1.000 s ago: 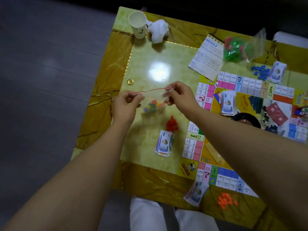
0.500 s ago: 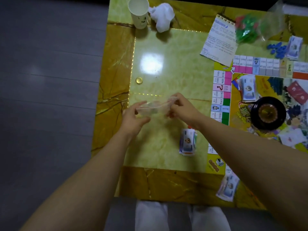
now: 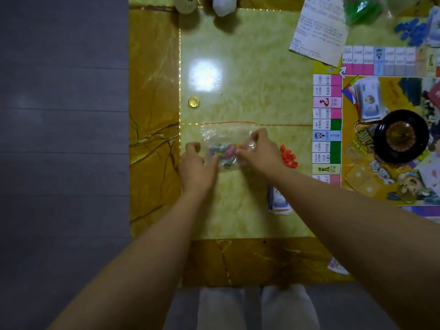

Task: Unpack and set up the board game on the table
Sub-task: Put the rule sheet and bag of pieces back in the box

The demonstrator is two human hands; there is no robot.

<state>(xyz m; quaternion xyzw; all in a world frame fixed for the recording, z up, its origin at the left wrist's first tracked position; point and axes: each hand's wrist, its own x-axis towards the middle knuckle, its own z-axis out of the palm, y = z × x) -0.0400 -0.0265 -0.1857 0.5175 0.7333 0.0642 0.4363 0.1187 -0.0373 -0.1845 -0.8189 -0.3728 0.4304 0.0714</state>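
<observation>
A small clear zip bag (image 3: 226,136) with a red seal strip lies flat on the green marble table (image 3: 238,206), holding several coloured game pieces. My left hand (image 3: 196,164) pinches its lower left side and my right hand (image 3: 259,151) pinches its right side. The game board (image 3: 381,129) is spread out at the right with a black spinner (image 3: 401,135) and a stack of play money (image 3: 367,98) on it.
A gold coin (image 3: 193,102) lies left of the glare spot. Red pieces (image 3: 288,157) and a money stack (image 3: 278,202) sit by my right forearm. The rule sheet (image 3: 320,29), green pieces (image 3: 362,8) and blue pieces (image 3: 412,30) lie at the back right. The table's left edge drops to grey floor.
The bag went from being held up by its seal between both hands to lying flat on the table. My head has tilted down, so the view shifted closer.
</observation>
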